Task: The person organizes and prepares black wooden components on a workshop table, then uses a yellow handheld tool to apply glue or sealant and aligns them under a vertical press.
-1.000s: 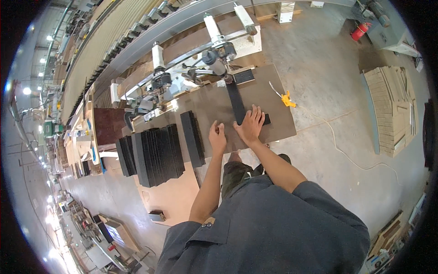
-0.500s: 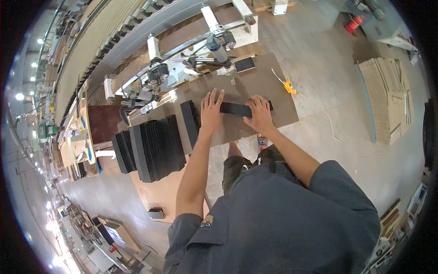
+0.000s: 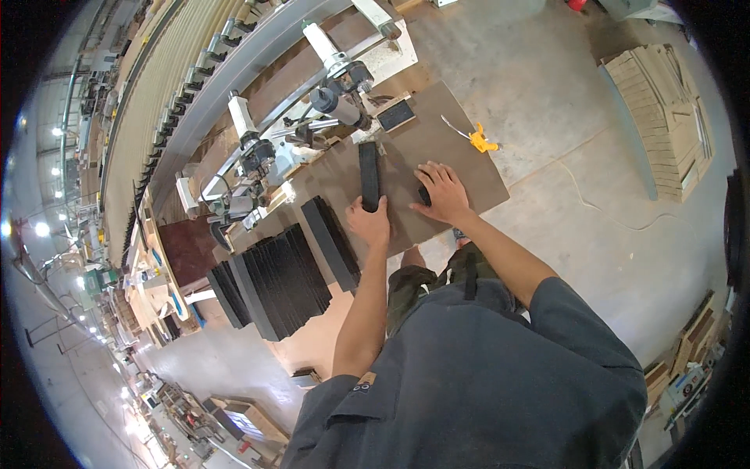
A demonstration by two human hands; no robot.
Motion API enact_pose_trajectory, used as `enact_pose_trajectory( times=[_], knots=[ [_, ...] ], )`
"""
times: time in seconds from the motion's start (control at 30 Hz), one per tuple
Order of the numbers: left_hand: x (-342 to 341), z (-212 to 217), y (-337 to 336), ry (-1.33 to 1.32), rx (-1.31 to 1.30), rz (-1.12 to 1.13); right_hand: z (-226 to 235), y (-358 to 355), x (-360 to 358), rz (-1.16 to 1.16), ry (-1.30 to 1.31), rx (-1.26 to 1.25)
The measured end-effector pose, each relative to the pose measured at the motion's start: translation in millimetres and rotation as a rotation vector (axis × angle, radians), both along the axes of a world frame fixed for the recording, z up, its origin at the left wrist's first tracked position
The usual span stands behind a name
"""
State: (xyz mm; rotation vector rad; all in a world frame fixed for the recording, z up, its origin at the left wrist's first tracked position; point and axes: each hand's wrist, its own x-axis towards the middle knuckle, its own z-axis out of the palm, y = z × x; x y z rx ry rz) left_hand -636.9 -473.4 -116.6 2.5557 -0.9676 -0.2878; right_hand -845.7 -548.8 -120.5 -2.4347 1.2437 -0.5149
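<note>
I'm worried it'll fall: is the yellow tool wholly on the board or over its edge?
Over the edge: its white tip is above the board, its yellow body mostly past it.

Smooth grey floor, bright lamps along left side

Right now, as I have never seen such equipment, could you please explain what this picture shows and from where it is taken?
A wide camera on a person's head looks down, so straight edges appear bent. No robot here: the hands are bare. The left hand holds the near end of a black strip; the right hand covers much of another black piece. Both are over a brown board. A row of similar black strips stands to the left, and a machine with metal parts is beyond.
</note>
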Motion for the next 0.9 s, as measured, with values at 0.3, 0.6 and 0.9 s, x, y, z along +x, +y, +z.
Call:
enact_pose_trajectory(
  times=[0.3, 0.6, 0.9],
  knots=[
    [-3.8, -28.5, -41.0, 0.028, -0.100, -0.255, 8.8, -2.6, -4.0, 0.043, -0.020, 0.022],
    [-1.4, -27.7, -65.6, 0.256, -0.138, -0.267, 2.8, -5.0, -0.6, 0.088, 0.120, 0.071],
    [2.2, -28.4, -72.1, 0.314, -0.178, -0.275, 0.3, 1.1, -2.5, -0.012, 0.239, 0.045]
  ],
)
